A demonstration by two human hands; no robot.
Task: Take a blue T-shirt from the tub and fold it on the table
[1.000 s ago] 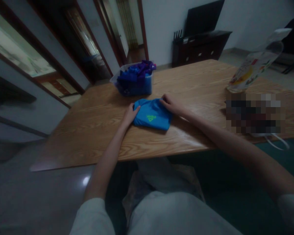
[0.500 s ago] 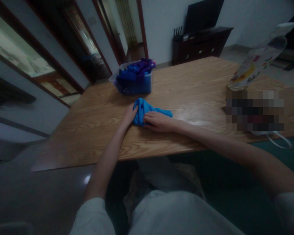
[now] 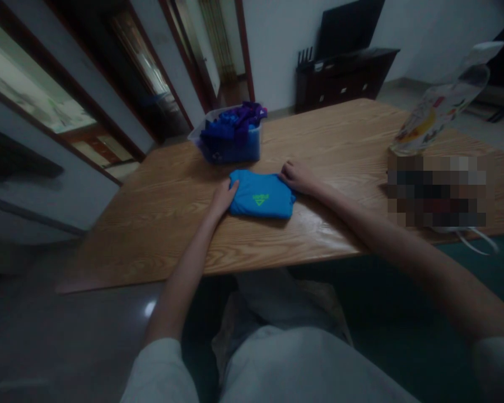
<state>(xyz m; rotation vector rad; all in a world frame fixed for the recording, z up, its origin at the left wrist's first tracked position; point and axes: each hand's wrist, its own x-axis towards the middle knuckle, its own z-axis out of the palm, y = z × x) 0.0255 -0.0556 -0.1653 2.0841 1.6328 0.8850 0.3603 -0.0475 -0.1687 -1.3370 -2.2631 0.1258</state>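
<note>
A bright blue garment (image 3: pixel 262 195) with a small green logo lies folded into a flat, roughly rectangular bundle on the wooden table (image 3: pixel 151 224). At its left edge is my left hand (image 3: pixel 224 197), thumb on top and the other fingers mostly hidden, closed on the fabric. My right hand (image 3: pixel 298 176) pinches the garment's far right corner with bent fingers. A little loose cloth shows at the right edge. Just beyond the garment stands a clear plastic bin (image 3: pixel 255 146) filled with blue and purple clothing (image 3: pixel 235 124).
On the right of the table a large clear bottle (image 3: pixel 432 120) with a printed label and white cap stands near a blurred-out object (image 3: pixel 437 190) with a white cord. Behind are a dark cabinet (image 3: pixel 344 81), a television (image 3: pixel 350 28) and doorways. The table's near edge runs before my body.
The blue garment went from a bunched, half-folded shape to a flat rectangle with its logo showing. My right hand moved away from me and rightward to the far corner; my left stayed.
</note>
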